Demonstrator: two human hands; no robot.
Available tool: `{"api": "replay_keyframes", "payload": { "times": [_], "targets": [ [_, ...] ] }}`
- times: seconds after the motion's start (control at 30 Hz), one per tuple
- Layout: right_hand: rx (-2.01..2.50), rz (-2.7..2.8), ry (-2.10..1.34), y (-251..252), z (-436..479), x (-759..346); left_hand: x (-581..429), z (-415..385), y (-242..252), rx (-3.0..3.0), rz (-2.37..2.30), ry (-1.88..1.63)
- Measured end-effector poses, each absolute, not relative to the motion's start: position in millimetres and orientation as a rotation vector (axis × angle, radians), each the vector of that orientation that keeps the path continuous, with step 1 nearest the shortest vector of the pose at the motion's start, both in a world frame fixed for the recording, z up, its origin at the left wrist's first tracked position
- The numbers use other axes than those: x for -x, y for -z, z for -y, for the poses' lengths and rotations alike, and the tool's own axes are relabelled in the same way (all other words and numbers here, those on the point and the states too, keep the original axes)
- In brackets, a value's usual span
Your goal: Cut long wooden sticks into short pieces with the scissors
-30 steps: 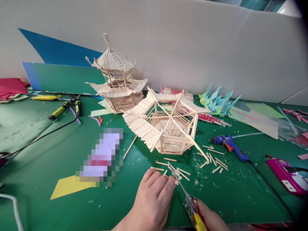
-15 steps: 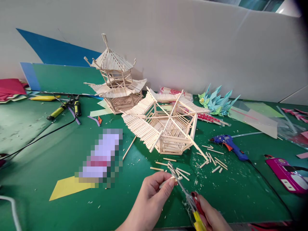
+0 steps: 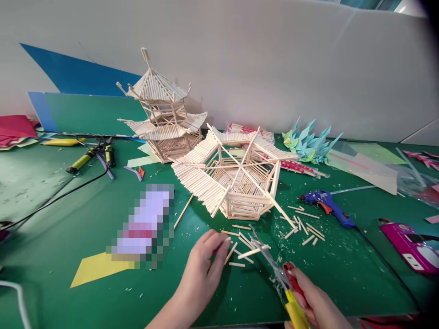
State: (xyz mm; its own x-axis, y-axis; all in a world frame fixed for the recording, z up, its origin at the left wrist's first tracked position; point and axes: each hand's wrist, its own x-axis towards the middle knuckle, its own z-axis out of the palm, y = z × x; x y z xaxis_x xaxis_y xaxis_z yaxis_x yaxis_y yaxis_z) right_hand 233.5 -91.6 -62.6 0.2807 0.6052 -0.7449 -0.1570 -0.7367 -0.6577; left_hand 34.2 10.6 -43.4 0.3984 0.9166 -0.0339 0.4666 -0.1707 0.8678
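My right hand [image 3: 313, 304] grips red-and-yellow-handled scissors [image 3: 279, 274], blades pointing up-left over cut wooden sticks [image 3: 245, 246] on the green mat [image 3: 85, 219]. My left hand [image 3: 202, 269] lies palm-down just left of those sticks, fingers loosely extended, fingertips touching one stick. Behind the sticks sits a six-sided stick roof frame [image 3: 233, 176]. A finished stick pagoda [image 3: 161, 116] stands further back to the left.
A blue glue gun [image 3: 325, 208] with more stick pieces lies to the right, a pink object [image 3: 411, 246] beyond it. Paper origami [image 3: 308, 144] sits by the white wall. Yellow-handled pliers [image 3: 91, 155], black cables and a yellow paper sheet [image 3: 98, 267] lie left.
My left hand let go of the stick it pinched and now rests lower-left on the mat. The scissors moved right and back, and cut pieces lie on the mat.
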Motion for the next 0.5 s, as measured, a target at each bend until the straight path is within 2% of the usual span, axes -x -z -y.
{"api": "replay_keyframes", "payload": {
  "times": [0.1,0.23,0.43,0.5],
  "targets": [
    [1.891,0.187,-1.512,56,90,-237,-27,-16,62,-2.29,-1.311,-0.531],
    [1.886,0.146,-1.514,49,87,-237,-20,-16,74,-2.393,-1.318,-0.481],
    [1.895,0.133,-1.523,40,76,-226,-27,-11,48,-2.349,-1.209,-0.931],
    [1.902,0.202,-1.513,40,74,-223,-36,-7,38,-2.276,-1.054,-0.966]
  ]
}}
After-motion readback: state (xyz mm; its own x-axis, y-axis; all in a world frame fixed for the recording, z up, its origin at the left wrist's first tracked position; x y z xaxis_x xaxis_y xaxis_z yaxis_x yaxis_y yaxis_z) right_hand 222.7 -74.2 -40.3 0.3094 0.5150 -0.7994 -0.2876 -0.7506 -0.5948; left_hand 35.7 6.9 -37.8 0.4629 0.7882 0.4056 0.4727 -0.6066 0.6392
